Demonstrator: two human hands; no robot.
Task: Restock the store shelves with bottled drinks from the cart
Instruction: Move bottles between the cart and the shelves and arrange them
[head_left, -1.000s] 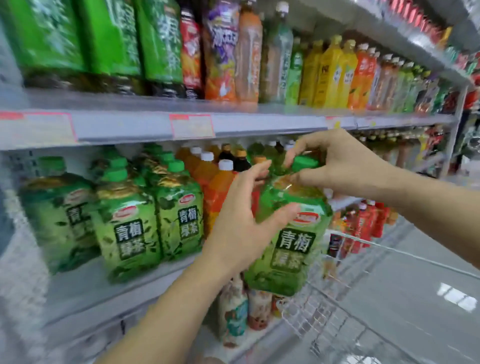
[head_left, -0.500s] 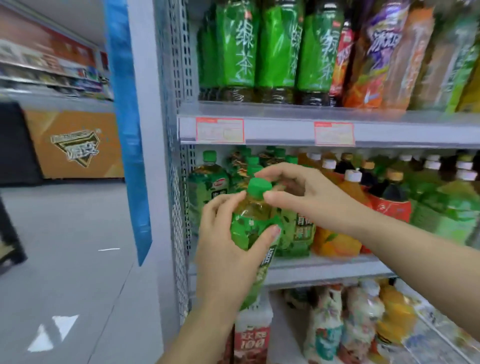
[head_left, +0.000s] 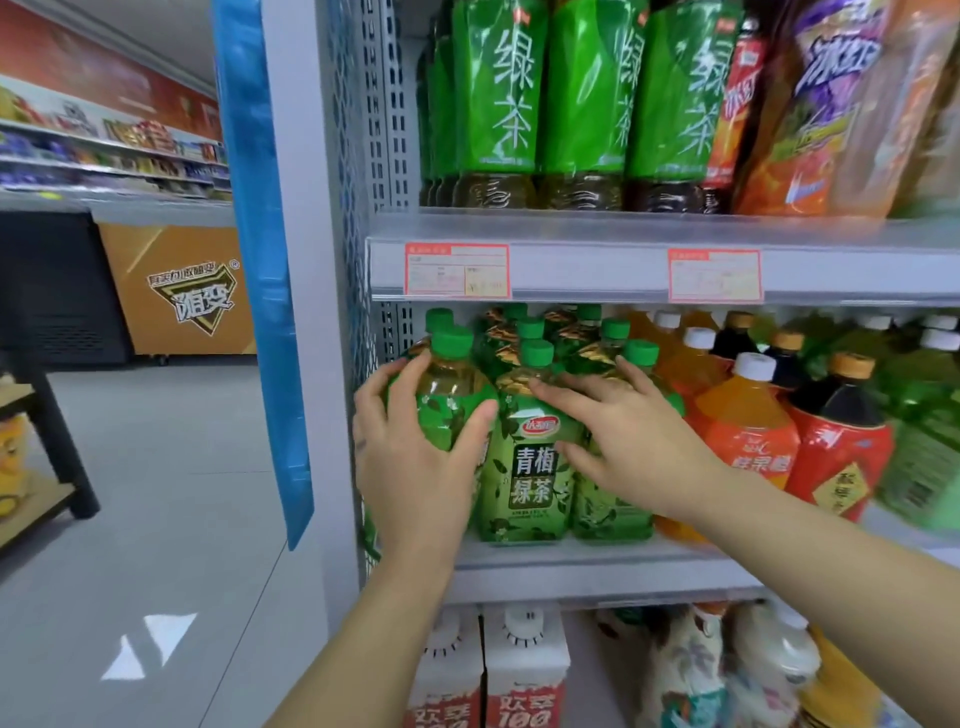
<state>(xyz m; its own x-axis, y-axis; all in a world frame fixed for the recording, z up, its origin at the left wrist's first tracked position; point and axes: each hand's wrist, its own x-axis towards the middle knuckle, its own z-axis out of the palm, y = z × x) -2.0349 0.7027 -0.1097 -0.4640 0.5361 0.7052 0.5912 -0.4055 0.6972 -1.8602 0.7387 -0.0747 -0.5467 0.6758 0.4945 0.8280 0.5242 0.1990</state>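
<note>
A green-tea bottle with a green cap stands at the far left of the middle shelf. My left hand grips its body, thumb on the right side and fingers round the left. My right hand lies with straight fingers across the shoulders of the neighbouring green-tea bottles, which stand upright in rows behind and beside it. The cart is out of view.
Orange and red-labelled bottles fill the shelf to the right. Tall green bottles stand on the shelf above, cartons below. The perforated shelf upright with a blue strip bounds the left. Open aisle floor lies to the left.
The bottle went from in front of the shelf onto its left end. My right hand left the cap and now rests on the neighbouring bottles. The view swung left, away from the cart.
</note>
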